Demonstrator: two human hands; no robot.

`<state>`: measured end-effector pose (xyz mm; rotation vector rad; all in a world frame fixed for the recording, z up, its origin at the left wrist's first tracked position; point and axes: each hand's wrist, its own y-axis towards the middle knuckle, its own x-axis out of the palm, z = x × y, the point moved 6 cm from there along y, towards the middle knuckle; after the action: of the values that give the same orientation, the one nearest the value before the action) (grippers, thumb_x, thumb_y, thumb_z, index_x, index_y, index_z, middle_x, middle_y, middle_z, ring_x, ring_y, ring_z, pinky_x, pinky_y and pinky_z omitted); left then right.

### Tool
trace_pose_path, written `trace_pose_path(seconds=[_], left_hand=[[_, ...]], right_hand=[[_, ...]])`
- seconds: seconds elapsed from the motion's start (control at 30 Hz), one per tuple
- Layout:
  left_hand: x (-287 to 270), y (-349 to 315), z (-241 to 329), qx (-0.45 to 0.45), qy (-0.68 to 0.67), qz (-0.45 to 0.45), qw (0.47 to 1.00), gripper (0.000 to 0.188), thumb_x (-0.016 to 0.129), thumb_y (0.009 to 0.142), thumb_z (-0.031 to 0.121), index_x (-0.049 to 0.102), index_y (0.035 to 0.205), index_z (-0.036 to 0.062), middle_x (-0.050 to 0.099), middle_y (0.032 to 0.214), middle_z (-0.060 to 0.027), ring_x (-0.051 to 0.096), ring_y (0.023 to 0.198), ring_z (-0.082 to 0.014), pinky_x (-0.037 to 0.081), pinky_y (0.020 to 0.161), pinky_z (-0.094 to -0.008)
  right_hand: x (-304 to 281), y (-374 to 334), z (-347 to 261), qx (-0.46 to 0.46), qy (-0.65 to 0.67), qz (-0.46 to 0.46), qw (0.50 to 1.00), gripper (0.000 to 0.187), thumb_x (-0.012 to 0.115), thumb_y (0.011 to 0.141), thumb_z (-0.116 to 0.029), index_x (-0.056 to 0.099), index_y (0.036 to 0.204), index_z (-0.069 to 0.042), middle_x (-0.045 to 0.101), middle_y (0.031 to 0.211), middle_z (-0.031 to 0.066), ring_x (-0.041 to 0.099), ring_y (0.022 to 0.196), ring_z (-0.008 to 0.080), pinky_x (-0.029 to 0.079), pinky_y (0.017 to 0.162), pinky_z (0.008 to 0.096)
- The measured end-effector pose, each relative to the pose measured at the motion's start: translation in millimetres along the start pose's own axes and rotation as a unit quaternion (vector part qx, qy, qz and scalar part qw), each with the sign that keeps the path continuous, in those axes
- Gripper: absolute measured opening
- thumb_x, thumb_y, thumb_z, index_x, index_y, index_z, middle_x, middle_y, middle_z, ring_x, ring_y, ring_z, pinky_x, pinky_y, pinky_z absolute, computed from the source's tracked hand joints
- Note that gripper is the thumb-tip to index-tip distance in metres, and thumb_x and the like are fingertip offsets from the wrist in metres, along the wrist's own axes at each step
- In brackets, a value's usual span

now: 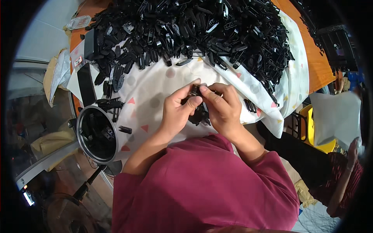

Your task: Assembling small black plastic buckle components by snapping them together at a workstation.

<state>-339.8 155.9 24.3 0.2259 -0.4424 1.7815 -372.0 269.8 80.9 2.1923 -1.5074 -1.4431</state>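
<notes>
My left hand [179, 108] and my right hand [223, 105] meet over the patterned white cloth [149, 83], in front of my maroon shirt. Fingers and thumbs of both are closed on a small black plastic part [195, 90], which they largely cover. Its exact kind cannot be made out. Beneath the hands, more black plastic pieces [200, 116] show in the gap between my wrists. A single loose black piece [125, 129] lies on the cloth left of my left forearm.
A large heap of black plastic parts [186, 29] covers the table's far side. At left are a round silver-rimmed container [79, 134] with dark pieces inside and a flat black rectangular object [86, 83]. Another person's arm [344, 186] and a yellow chair [328, 146] are at right.
</notes>
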Motion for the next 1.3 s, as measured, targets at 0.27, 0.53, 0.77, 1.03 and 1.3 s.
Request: trace_pose_path(seconds=[0.27, 0.53, 0.77, 1.03, 1.3], left_hand=[[-3, 9, 5, 0.002, 0.025, -0.091, 0.996, 0.032, 0.053, 0.087, 0.024, 0.056, 0.103, -0.0029, 0.059, 0.085, -0.0025, 0.043, 0.059, -0.0046, 0.036, 0.056, -0.0173], [-30, 104, -3, 0.106, 0.324, 0.094, 0.935, 0.01, 0.056, 0.076, 0.012, 0.054, 0.079, 0.0028, 0.056, 0.069, -0.0045, 0.053, 0.063, -0.0112, 0.043, 0.057, -0.0251], [16, 121, -2, 0.189, 0.61, 0.012, 0.77, 0.018, 0.059, 0.074, 0.015, 0.065, 0.091, 0.0165, 0.06, 0.094, -0.0012, 0.06, 0.078, -0.0245, 0.048, 0.069, -0.034], [24, 100, -23, 0.164, 0.706, -0.117, 0.678, 0.021, 0.056, 0.073, 0.014, 0.062, 0.093, 0.0134, 0.058, 0.088, -0.0064, 0.059, 0.079, -0.0262, 0.048, 0.069, -0.0368], [-22, 55, -2, 0.081, 0.658, -0.088, 0.743, 0.018, 0.064, 0.071, 0.02, 0.063, 0.087, 0.015, 0.058, 0.083, -0.0036, 0.058, 0.073, -0.024, 0.046, 0.064, -0.0349]], right_hand=[[23, -31, 32, 0.358, 0.413, -0.03, 0.837, 0.026, 0.061, 0.081, -0.004, 0.053, 0.102, 0.008, 0.059, 0.095, 0.0103, 0.056, 0.077, 0.0112, 0.047, 0.066, 0.022], [4, -23, 93, 0.339, 0.097, -0.044, 0.935, 0.025, 0.062, 0.08, -0.011, 0.058, 0.103, -0.001, 0.061, 0.095, 0.0078, 0.057, 0.08, 0.0123, 0.048, 0.064, 0.0259], [12, 22, 97, 0.154, -0.149, -0.022, 0.976, 0.022, 0.063, 0.072, -0.011, 0.063, 0.094, -0.006, 0.06, 0.09, 0.0106, 0.057, 0.083, 0.0285, 0.046, 0.069, 0.0348], [27, 14, 112, 0.128, -0.246, -0.102, 0.955, 0.014, 0.063, 0.067, -0.013, 0.063, 0.08, -0.008, 0.059, 0.084, 0.0056, 0.056, 0.077, 0.0244, 0.046, 0.064, 0.0337], [20, -4, 97, 0.12, -0.229, -0.117, 0.959, 0.016, 0.055, 0.071, -0.005, 0.06, 0.087, -0.005, 0.058, 0.081, 0.009, 0.055, 0.076, 0.0272, 0.045, 0.066, 0.0363]])
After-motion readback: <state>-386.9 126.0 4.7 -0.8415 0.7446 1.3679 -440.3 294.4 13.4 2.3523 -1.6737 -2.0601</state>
